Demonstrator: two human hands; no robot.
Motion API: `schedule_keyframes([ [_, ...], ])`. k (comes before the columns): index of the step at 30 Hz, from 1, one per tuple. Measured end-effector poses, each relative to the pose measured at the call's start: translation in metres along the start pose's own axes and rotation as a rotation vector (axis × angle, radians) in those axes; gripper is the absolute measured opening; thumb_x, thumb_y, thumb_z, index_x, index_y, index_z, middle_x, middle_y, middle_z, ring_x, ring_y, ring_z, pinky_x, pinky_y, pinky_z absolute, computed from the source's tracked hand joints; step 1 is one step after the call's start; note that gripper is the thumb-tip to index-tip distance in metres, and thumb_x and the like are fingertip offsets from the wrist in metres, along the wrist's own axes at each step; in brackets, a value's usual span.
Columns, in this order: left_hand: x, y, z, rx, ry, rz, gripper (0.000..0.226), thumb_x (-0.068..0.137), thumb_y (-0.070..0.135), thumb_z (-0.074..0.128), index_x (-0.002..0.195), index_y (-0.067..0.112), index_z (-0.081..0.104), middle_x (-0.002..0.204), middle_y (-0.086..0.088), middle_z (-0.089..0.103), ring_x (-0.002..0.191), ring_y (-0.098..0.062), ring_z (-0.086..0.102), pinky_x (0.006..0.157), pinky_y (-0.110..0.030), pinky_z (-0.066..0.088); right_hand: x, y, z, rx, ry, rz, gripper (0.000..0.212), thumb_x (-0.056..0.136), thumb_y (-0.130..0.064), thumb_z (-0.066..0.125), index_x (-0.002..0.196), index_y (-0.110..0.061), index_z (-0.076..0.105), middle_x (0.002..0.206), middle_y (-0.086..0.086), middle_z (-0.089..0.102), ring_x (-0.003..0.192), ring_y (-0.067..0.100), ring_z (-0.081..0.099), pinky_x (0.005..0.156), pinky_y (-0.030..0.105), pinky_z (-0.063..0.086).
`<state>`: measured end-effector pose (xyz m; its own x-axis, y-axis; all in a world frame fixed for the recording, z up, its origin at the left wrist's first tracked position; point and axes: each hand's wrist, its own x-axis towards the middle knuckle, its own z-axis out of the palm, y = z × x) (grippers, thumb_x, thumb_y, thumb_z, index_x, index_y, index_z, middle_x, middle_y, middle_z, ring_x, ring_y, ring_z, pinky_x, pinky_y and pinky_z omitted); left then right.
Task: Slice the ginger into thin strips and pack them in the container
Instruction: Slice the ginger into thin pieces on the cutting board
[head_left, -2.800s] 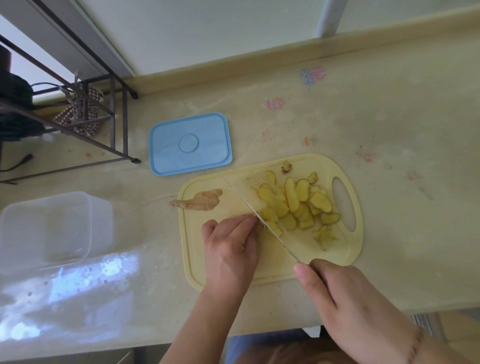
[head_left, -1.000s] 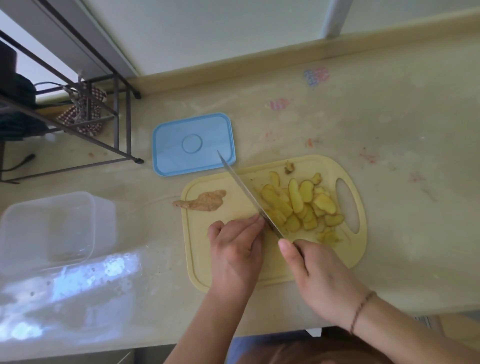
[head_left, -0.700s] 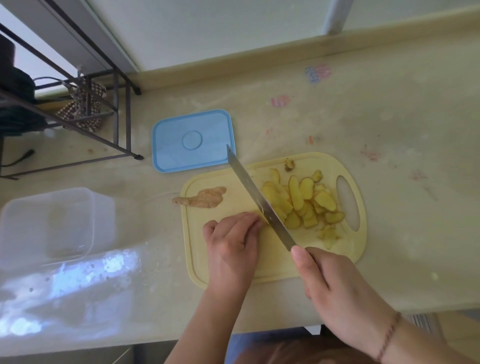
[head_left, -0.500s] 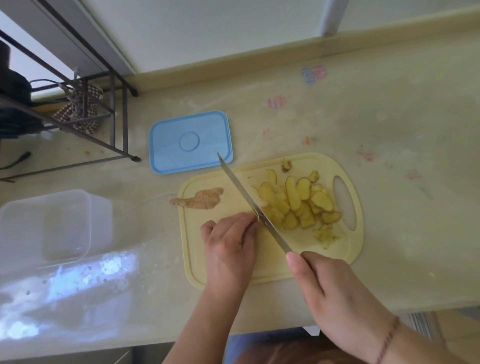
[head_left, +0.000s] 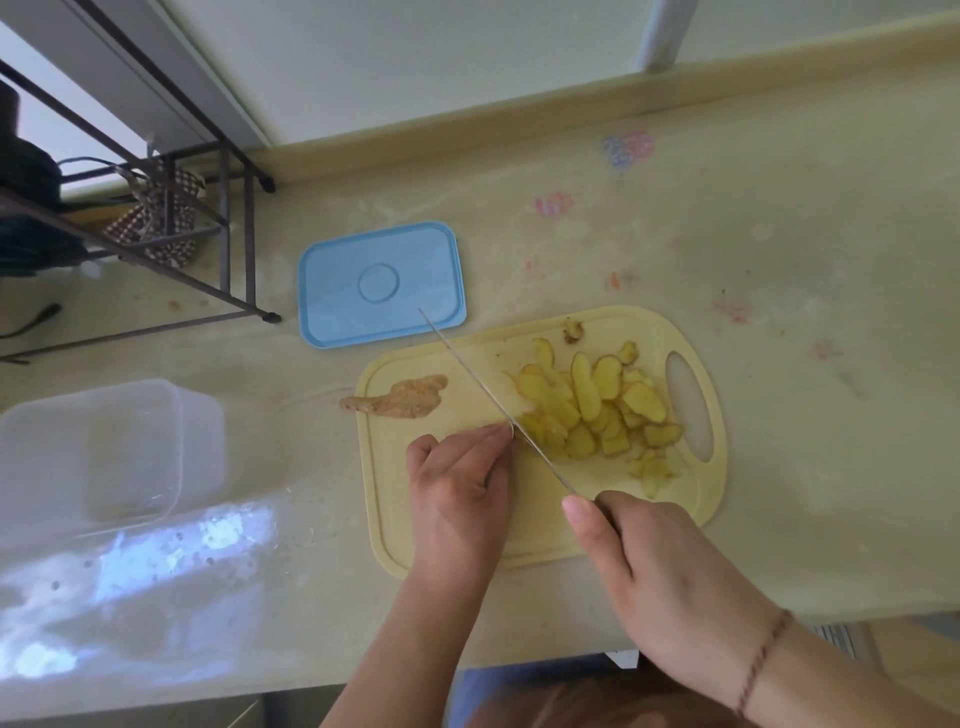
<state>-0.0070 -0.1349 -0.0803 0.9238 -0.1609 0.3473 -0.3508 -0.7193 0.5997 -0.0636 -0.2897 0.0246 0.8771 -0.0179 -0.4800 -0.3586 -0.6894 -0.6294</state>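
Note:
A pale yellow cutting board (head_left: 540, 540) lies on the counter with a heap of yellow ginger slices (head_left: 587, 410) on its right half. A brown strip of ginger peel (head_left: 400, 400) hangs over the board's left edge. My right hand (head_left: 670, 582) grips the handle of a thin knife (head_left: 488, 400), whose blade runs diagonally across the board. My left hand (head_left: 457, 488) rests on the board with curled fingers, fingertips against the blade; the ginger piece under it is hidden. The clear container (head_left: 104, 457) stands at the left.
A blue lid (head_left: 379, 283) lies flat beyond the board, under the knife tip. A dark metal rack (head_left: 171, 228) with a patterned cloth stands at the back left. The counter's front edge runs just below my wrists. Coloured stains mark the counter at the right.
The knife has slid back and forth along its line and shifted slightly left. My left hand has stayed in place on the board.

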Motion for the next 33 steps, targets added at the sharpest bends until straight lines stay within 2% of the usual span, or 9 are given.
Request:
schedule_keyframes([
  [6, -0.001, 0.000, 0.002, -0.012, 0.010, 0.000, 0.027, 0.087, 0.011, 0.054, 0.083, 0.013, 0.080, 0.090, 0.006, 0.077, 0.081, -0.003, 0.067, 0.075, -0.029, 0.037, 0.003, 0.000, 0.003, -0.006, -0.022, 0.020, 0.059, 0.080, -0.068, 0.009, 0.063, -0.021, 0.041, 0.053, -0.004, 0.044, 0.051, 0.010, 0.044, 0.051, 0.023, 0.035],
  [13, -0.005, -0.003, 0.003, -0.035, 0.024, 0.000, 0.018, 0.085, 0.008, 0.065, 0.089, 0.014, 0.081, 0.094, 0.006, 0.077, 0.086, -0.002, 0.066, 0.075, -0.032, 0.040, 0.020, 0.006, 0.012, 0.032, -0.033, 0.022, 0.062, 0.080, -0.068, 0.009, 0.062, -0.019, 0.041, 0.054, -0.004, 0.043, 0.050, 0.010, 0.041, 0.052, 0.026, 0.035],
  [17, -0.006, -0.002, 0.005, -0.025, 0.026, -0.009, 0.016, 0.080, 0.004, 0.072, 0.089, 0.014, 0.081, 0.095, 0.006, 0.077, 0.086, -0.004, 0.067, 0.075, -0.034, 0.039, 0.031, 0.006, 0.017, 0.043, 0.001, -0.021, 0.060, 0.082, -0.067, 0.010, 0.061, -0.021, 0.041, 0.053, -0.004, 0.043, 0.049, 0.008, 0.042, 0.049, 0.024, 0.030],
  [21, -0.008, 0.000, 0.003, -0.021, 0.035, -0.039, 0.014, 0.080, 0.009, 0.077, 0.090, 0.018, 0.081, 0.099, 0.006, 0.076, 0.089, -0.006, 0.067, 0.077, -0.036, 0.038, 0.029, 0.008, 0.014, 0.132, 0.030, 0.003, 0.062, 0.084, -0.066, 0.014, 0.060, -0.018, 0.044, 0.051, -0.002, 0.045, 0.048, 0.010, 0.044, 0.052, 0.026, 0.038],
  [25, -0.008, 0.003, 0.001, -0.017, 0.028, -0.085, 0.016, 0.080, 0.008, 0.077, 0.090, 0.020, 0.080, 0.097, 0.008, 0.075, 0.088, -0.005, 0.066, 0.078, -0.038, 0.038, 0.016, 0.009, 0.007, 0.199, 0.028, 0.036, 0.060, 0.084, -0.066, 0.018, 0.060, -0.017, 0.044, 0.049, -0.002, 0.045, 0.048, 0.008, 0.045, 0.055, 0.028, 0.040],
  [29, -0.006, 0.004, -0.001, -0.019, 0.008, -0.106, 0.010, 0.087, 0.020, 0.068, 0.087, 0.020, 0.079, 0.091, 0.012, 0.075, 0.084, -0.003, 0.065, 0.076, -0.044, 0.042, 0.006, 0.007, 0.007, 0.145, 0.045, 0.009, 0.058, 0.083, -0.067, 0.018, 0.060, -0.021, 0.045, 0.051, -0.001, 0.050, 0.057, 0.012, 0.052, 0.058, 0.028, 0.041],
  [33, -0.006, 0.004, -0.001, -0.026, 0.015, -0.085, 0.011, 0.087, 0.019, 0.068, 0.086, 0.018, 0.079, 0.092, 0.011, 0.075, 0.086, -0.002, 0.065, 0.076, -0.041, 0.040, 0.006, 0.007, 0.007, 0.139, 0.045, 0.020, 0.059, 0.082, -0.068, 0.016, 0.061, -0.020, 0.046, 0.052, -0.002, 0.050, 0.056, 0.010, 0.050, 0.059, 0.028, 0.041],
])
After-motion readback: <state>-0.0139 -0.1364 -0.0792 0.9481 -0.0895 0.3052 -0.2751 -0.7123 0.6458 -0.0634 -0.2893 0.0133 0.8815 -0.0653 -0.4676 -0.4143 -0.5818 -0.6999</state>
